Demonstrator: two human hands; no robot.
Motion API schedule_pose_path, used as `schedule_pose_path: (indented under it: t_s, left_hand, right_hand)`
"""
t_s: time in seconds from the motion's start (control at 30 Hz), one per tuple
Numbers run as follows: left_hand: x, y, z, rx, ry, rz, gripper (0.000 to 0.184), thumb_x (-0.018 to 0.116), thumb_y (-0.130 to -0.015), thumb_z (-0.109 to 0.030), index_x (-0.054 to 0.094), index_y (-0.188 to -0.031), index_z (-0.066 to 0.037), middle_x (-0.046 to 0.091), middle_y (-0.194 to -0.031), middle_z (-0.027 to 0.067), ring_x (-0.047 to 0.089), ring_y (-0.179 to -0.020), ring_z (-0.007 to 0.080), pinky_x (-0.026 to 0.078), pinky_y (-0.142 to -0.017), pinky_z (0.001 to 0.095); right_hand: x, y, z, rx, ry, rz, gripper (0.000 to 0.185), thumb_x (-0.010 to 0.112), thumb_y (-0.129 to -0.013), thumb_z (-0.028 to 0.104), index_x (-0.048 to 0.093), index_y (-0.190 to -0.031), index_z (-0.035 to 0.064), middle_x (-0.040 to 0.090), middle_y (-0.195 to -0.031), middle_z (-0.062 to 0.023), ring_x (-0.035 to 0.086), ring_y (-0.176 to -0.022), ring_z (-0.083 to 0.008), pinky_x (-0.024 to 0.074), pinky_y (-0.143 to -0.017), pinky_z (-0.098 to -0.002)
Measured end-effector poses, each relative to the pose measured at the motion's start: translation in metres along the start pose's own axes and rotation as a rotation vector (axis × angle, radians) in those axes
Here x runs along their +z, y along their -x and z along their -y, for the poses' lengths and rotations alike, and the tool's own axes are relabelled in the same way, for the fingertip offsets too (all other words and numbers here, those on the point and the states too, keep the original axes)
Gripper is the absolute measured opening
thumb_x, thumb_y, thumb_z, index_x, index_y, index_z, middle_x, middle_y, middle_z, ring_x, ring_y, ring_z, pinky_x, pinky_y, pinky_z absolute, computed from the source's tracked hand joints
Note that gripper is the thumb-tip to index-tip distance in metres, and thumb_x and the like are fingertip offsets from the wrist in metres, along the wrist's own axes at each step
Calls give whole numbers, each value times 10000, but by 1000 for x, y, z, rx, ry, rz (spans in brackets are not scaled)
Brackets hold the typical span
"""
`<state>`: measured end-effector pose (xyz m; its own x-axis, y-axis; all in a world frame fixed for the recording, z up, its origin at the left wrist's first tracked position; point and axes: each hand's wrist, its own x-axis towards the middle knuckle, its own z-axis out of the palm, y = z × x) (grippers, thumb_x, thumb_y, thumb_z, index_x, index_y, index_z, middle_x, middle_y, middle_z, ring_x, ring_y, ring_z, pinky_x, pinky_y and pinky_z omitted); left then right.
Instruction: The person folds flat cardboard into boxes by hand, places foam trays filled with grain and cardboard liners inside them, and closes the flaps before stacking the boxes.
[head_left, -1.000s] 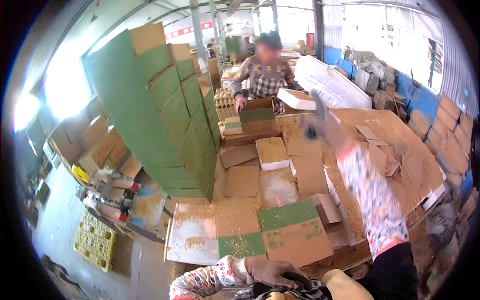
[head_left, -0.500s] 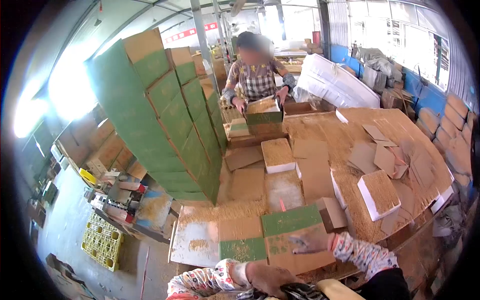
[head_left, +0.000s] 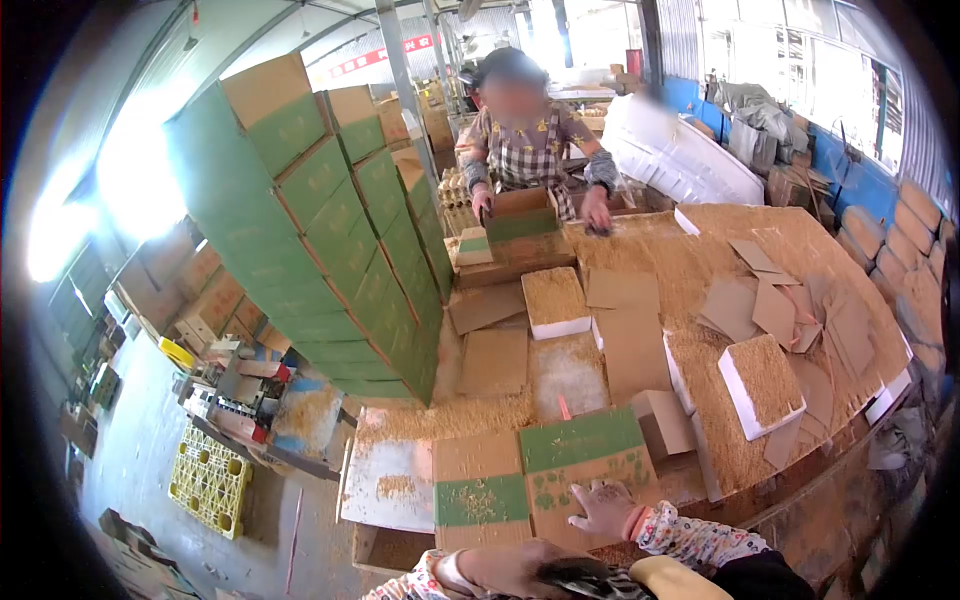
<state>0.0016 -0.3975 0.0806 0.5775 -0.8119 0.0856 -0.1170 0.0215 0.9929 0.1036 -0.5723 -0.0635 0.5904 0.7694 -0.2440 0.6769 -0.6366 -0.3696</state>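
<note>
My right hand (head_left: 602,508) rests fingers spread on the brown part of a green-banded cardboard box (head_left: 585,445) near the table's front edge. Low in the view, close to my body, is my left hand (head_left: 508,568); its fingers are hidden or blurred beside a dark cloth. A second green-and-brown cardboard panel (head_left: 480,498), sprinkled with light crumbs, lies just left of the first. Beyond my right hand stands a small plain carton (head_left: 662,422).
White blocks topped with brown grains (head_left: 556,300) (head_left: 762,385) sit on the grain-covered table (head_left: 690,270). Loose cardboard pieces (head_left: 728,308) lie at right. Tall green cartons (head_left: 300,240) rise at left. Across the table, a co-worker (head_left: 525,140) handles an open box (head_left: 522,218).
My right hand has shifted left and down on the cardboard; my left hand has moved slightly. The co-worker's box is lower, and one of their hands has come off it toward the tabletop.
</note>
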Motion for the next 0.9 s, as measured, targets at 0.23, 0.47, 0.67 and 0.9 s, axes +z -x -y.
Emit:
schedule_pose_path:
  t_s: [0.23,0.47,0.67,0.9]
  left_hand:
    - [14,56,50,-88,316,-428,722,718,-753,-342,412,-1278,48,515,-1218,148,480,-1123,201,359,-978,332]
    - [9,74,102,-302,-119,-1275,529,625,-817,-335,501,-1190,20,569,-1095,178,551,-1002,249,436,-864,366]
    - [33,110,153,-1097,-940,-1344,913,654,-676,-555,333,-1295,33,316,-1306,290,322,-1214,407,280,-965,535]
    - [43,124,183,-1061,-841,-1371,942,643,-671,-575,304,-1323,13,294,-1313,294,364,-1159,398,324,-926,495]
  right_hand:
    - [19,1,16,58,220,-84,642,571,-755,498,475,-1207,52,569,-942,-223,550,-906,-360,435,-749,-469]
    - [37,-6,11,119,206,6,661,547,-769,517,447,-1230,54,548,-1051,-236,531,-968,-382,409,-804,-501]
    - [27,-12,36,126,428,-22,664,531,-757,556,469,-1179,46,613,-909,-177,588,-892,-332,453,-759,-451]
    - [20,-33,60,261,444,160,680,535,-750,556,485,-1140,1,626,-905,-214,616,-860,-341,460,-751,-460]
